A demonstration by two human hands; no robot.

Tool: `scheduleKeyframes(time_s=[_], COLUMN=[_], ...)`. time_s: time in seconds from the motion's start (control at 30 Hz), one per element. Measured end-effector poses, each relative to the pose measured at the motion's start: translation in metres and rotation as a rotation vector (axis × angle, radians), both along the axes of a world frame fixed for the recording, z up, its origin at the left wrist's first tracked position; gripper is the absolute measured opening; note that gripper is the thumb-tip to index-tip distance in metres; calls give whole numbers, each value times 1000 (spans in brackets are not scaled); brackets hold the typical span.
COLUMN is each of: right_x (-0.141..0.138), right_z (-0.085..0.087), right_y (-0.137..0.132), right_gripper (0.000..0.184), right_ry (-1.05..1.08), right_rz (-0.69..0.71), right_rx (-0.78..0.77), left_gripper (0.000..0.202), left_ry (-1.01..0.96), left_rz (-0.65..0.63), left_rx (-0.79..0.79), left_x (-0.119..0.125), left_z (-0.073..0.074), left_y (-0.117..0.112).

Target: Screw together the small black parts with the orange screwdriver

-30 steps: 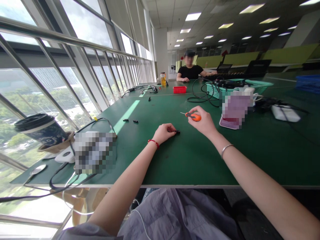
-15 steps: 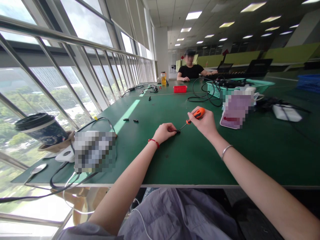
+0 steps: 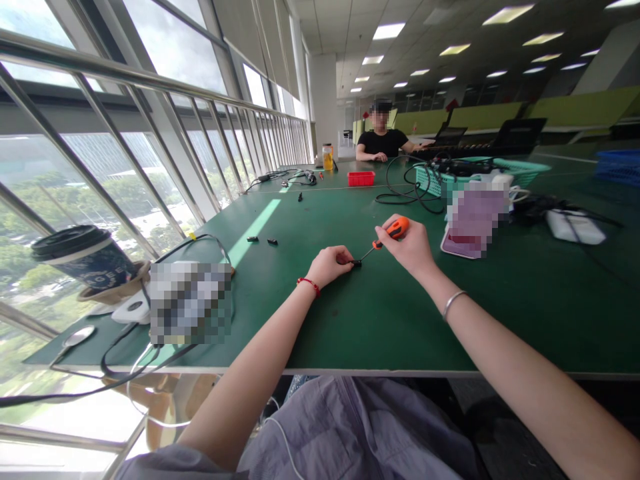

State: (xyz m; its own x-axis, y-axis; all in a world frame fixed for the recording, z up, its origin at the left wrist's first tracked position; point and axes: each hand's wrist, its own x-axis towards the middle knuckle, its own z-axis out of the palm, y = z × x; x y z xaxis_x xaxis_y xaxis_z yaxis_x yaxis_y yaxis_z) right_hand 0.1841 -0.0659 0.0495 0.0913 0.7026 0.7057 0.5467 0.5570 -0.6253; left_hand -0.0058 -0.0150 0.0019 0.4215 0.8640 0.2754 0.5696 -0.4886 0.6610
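My left hand rests on the green table, fingers closed on a small black part. My right hand grips a small orange-handled screwdriver, tilted down to the left, its tip touching the black part. Two more small black parts lie further left on the table.
A paper coffee cup and cables lie at the near left edge. A phone, a white adapter, a green basket of cables and a red tray sit further back. Another person sits at the far end.
One second ago the screwdriver lay level above the table, tip pointing left. My right hand turned it tip-down onto the black part; since half a second ago little has moved.
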Motion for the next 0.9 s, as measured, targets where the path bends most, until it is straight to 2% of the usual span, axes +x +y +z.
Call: scheduleKeyframes(time_s=[0.33,0.5,0.6,0.9], right_x=[1,0,-1,-4], right_z=[1,-2,-2,2], right_y=[0,-1,-1,-5], right_gripper=[14,29,31,19], right_ry=[-11,-10,-3,-68], right_rz=[-79,-75,-48,-84], right_rx=[-33,-53,-33,43], left_gripper=[8,9,9,9], left_ry=[8,25,35,56], left_rz=[-13,1,6,10], left_rx=[10,17,23,28], left_x=[0,0,1,1], left_z=[0,1,2,3], left_y=[1,-1,-2,-2])
